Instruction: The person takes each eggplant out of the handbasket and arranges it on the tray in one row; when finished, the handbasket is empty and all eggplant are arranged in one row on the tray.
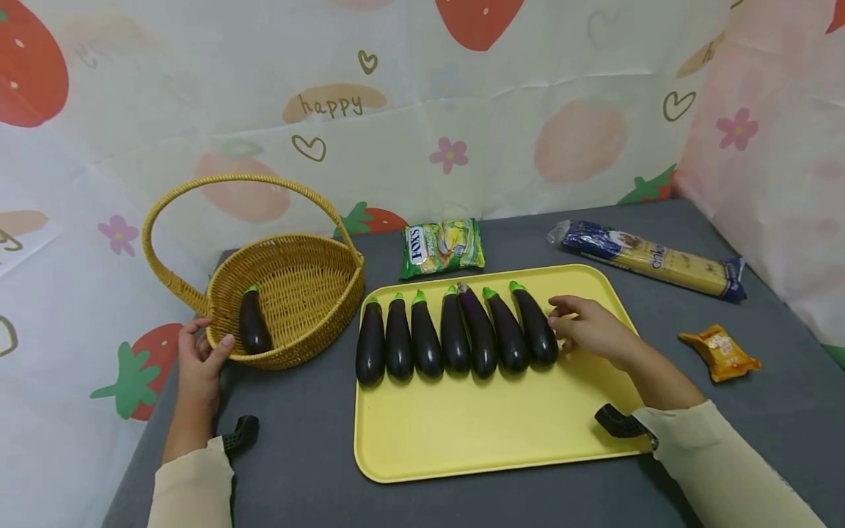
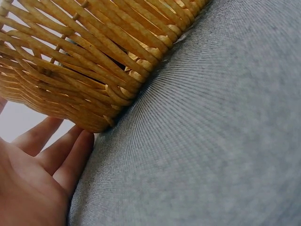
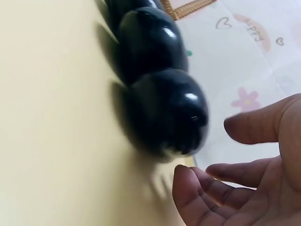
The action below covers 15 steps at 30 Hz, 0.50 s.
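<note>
On the left, a yellow wicker basket with a tall hoop handle stands on the table, a dark eggplant inside it. My left hand touches the basket's near left side; in the left wrist view its extended fingers meet the basket's lower edge. Several eggplants lie in a row on a yellow tray, green stems pointing away from me. At the row's right end, my right hand is beside the last eggplant. The right wrist view shows thumb and fingers spread near that eggplant's rounded end, holding nothing.
Behind the tray lies a green candy bag. A long blue and yellow packet rests at the back right, and a small orange packet to the tray's right. A printed cloth backdrop rises behind the grey table.
</note>
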Available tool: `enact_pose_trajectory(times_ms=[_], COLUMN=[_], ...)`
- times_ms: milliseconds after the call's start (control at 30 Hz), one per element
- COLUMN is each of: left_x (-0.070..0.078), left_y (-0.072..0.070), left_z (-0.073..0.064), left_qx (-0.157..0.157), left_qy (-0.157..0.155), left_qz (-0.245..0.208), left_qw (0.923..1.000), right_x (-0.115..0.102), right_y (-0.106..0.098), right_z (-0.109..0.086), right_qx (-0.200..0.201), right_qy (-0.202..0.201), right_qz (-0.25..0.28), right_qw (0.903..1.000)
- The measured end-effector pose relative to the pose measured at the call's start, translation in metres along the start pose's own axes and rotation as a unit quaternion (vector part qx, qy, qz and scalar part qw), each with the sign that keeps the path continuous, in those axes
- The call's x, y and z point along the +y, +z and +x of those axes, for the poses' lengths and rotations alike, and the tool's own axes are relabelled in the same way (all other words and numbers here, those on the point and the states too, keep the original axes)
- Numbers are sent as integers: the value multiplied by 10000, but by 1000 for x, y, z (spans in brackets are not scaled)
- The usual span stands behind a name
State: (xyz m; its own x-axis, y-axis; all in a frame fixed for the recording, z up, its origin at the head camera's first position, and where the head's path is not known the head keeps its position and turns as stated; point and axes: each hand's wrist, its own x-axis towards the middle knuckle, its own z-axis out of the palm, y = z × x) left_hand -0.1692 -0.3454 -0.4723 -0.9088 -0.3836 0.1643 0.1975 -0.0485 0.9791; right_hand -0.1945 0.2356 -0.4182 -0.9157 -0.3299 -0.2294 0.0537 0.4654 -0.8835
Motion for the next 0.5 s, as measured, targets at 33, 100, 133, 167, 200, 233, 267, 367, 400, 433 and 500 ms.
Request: enact_pose_trajectory(times_ms=[33, 100, 133, 167, 200, 233, 267, 367, 400, 433, 500], left_x=[0, 1, 2, 2, 3, 3, 3, 2, 2, 1, -1], left_y=[-1, -2, -2, -3, -4, -5, -5, -6, -6, -6, -6], left_z=[0, -1, -2, -2, -2, -2, -2, -1, -1, 0, 0], left_qx=[-9, -24, -31, -45, -61, -65, -73, -106, -123, -146, -181], left_qy=[-18, -62, -76, -95, -106, -107, -104, -53, -37, -31, -49], left_qz=[-16, -14, 5, 19, 37, 57, 90, 102, 113, 92, 75], left_qw=[10000, 10000, 10000, 9999, 9999, 9999, 9999, 9999, 9999, 9998, 9998], right_x=[-4, -14, -21, -28, -36, -45, -54, -85, -96, -106, -124], right_y=[-1, -2, -2, -1, 0, 3, 7, 24, 32, 40, 59], right_z=[1, 6, 10, 14, 20, 26, 32, 53, 60, 67, 80], right_qx=[38, 126, 152, 168, 158, 137, 102, -36, -71, -76, -133], right_qy=[-24, -81, -112, -132, -178, -206, -245, -410, -477, -538, -701], right_qz=[-76, -218, -289, -347, -403, -435, -485, -701, -741, -763, -788], right_qw=[10000, 9997, 9994, 9992, 9989, 9987, 9985, 9967, 9961, 9956, 9943])
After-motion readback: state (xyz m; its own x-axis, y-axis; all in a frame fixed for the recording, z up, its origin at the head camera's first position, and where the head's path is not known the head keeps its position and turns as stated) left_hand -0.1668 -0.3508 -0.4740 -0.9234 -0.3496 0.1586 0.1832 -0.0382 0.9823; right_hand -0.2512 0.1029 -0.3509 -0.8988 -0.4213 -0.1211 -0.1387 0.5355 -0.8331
